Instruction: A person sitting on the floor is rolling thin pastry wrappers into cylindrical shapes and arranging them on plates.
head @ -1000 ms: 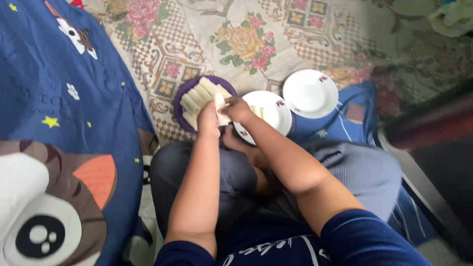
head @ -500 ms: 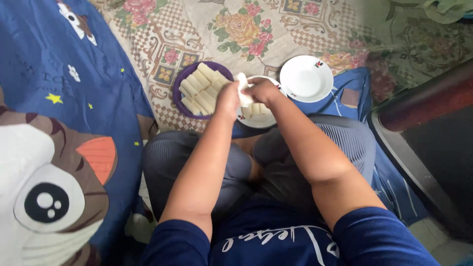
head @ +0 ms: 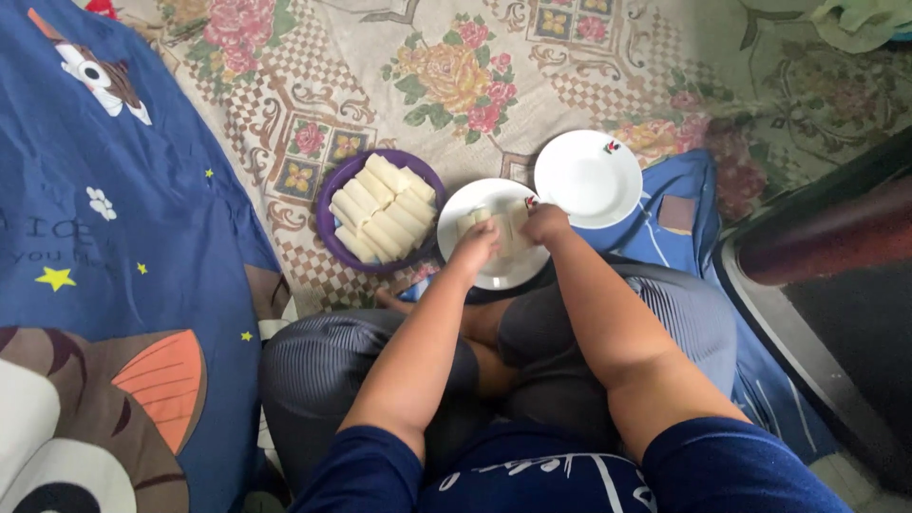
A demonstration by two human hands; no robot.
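Observation:
My left hand (head: 474, 247) and my right hand (head: 545, 226) are together over a white plate (head: 475, 203) in front of my crossed legs. Both hands pinch a pale rolled pastry (head: 502, 226) lying on that plate; my fingers hide most of it. To the left a purple plate (head: 330, 193) holds several pale rolls (head: 384, 207) laid side by side. A second white plate (head: 587, 178) sits to the right, with nothing on it.
A floral mat (head: 456, 76) covers the floor ahead. A blue cartoon-cat blanket (head: 104, 266) lies at my left. Blue cloth (head: 698, 204) spreads under my right side. A dark furniture edge (head: 826, 237) runs along the right.
The view shifted and my hands lowered onto the near white plate with the pale roll held between them. The purple plate and the far white plate stayed put.

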